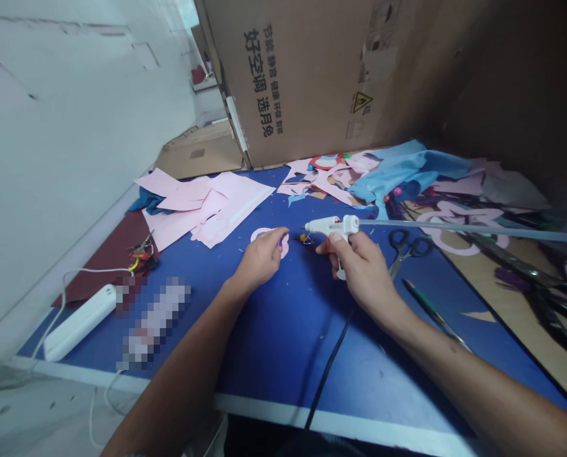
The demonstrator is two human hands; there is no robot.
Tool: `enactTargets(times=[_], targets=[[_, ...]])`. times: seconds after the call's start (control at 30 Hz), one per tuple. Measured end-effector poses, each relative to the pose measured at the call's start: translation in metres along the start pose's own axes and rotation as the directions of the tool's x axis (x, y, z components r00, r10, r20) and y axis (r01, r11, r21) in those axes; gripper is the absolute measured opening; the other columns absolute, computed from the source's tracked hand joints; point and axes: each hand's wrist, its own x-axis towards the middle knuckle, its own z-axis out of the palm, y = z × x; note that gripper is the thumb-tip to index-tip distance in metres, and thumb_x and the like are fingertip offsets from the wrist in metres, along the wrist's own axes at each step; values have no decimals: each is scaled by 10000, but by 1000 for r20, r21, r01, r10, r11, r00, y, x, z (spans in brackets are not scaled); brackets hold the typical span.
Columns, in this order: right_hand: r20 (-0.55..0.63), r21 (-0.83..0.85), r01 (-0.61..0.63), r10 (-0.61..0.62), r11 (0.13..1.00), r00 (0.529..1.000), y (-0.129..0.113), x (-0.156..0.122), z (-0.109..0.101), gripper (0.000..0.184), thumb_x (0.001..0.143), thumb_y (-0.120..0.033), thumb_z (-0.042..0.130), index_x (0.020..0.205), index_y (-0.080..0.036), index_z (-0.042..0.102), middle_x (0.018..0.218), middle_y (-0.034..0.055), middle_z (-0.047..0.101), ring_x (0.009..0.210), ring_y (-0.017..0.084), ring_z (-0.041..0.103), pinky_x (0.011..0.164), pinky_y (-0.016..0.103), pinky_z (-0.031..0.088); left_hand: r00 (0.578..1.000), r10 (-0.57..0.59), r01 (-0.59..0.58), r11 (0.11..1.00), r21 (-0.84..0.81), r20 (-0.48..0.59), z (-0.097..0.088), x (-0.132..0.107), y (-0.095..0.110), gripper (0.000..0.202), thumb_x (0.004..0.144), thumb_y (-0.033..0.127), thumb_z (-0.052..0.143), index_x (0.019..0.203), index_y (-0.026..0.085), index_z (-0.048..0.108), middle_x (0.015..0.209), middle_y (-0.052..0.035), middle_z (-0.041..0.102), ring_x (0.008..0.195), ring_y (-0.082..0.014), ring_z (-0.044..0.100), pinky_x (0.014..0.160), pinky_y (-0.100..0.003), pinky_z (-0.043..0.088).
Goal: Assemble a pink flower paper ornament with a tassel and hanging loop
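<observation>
Glue gun [331, 226] clamped by right hand [364, 273] (loaded), left fingers [274, 236] together on pink cutout [286, 247].

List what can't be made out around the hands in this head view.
Head view:
- Small purple piece: mostly hidden by the left hand.
- Pink cut-out: middle hidden by that hand.
- Hot glue gun: grip hidden by the right hand.
- Glue stick: far end cut off by the right edge.
- Oblong object beside the white corded block: blurred by pixelation.

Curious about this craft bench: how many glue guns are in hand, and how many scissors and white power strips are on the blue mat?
Hot glue gun: 1
Scissors: 1
White power strip: 1
Total: 3
</observation>
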Motion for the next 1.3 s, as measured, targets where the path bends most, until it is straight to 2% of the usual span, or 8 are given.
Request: enactTargets(times=[0.3,0.53,0.63,0.77,0.87,1.0,1.1,1.3], targets=[[0,4,6,-6,1000,1000,2,0,0,499,1011,-650,574,871,-195,722,629,7,594,541,174,554,552,313,430,986,146,-155,980,122,81,2,-6,-4,544,1041,76,423,1549,159,597,1610,-164,638,1545,-271,563,1310,-476,431],[-5,33,5,-5,999,1000,4,0,-1,506,1015,-663,576,881,-197,720,646,5,601,552,172,563,568,320,436,987,158,-158,982,102,5,1,-11,-3,535,1035,73,424,1537,150,592,1564,-184,666,1505,-275,597,1273,-489,475],[-14,38,20,-19,999,1000,4,0,-1,506,1022,-658,577,889,-195,729,652,9,607,571,175,565,577,321,443,986,167,-165,983,77,-19,-2,-12,1,457,1059,157,496,1498,164,622,1546,-174,683,1481,-286,615,1277,-508,464],[-26,63,38,-36,997,999,3,0,-2,513,1027,-661,586,927,-186,751,714,28,652,617,181,593,601,324,457,991,120,-114,988,101,-55,-7,-12,7,376,1005,269,683,1375,204,695,1489,-141,726,1429,-320,646,1240,-527,490],[-42,79,51,-48,996,998,3,-2,-2,523,1034,-672,586,976,-182,760,758,37,679,641,183,604,618,326,465,994,66,-53,986,157,-82,-10,-12,6,287,1002,242,679,1282,229,740,1475,-121,736,1414,-322,651,1214,-526,503],[-34,86,62,-59,994,998,4,-5,0,530,1054,-679,576,1010,-185,763,800,42,696,685,187,619,651,329,467,974,-46,99,968,230,-223,-14,-13,-1,317,984,174,668,1288,223,746,1541,-130,689,1445,-336,622,1228,-545,486],[-26,86,57,-55,995,998,4,-7,1,535,1049,-689,583,1024,-186,765,807,42,702,688,189,617,652,331,459,958,-127,186,957,222,-255,-17,-15,-4,279,982,191,679,1249,202,758,1465,-146,726,1367,-347,666,1168,-537,536],[-15,63,64,-63,996,998,3,-7,1,547,1043,-691,584,1000,-181,775,768,38,686,681,195,612,642,333,440,989,35,-7,983,184,-146,-7,-16,8,312,1049,173,556,1312,208,720,1356,-120,773,1280,-304,697,1127,-494,558]])
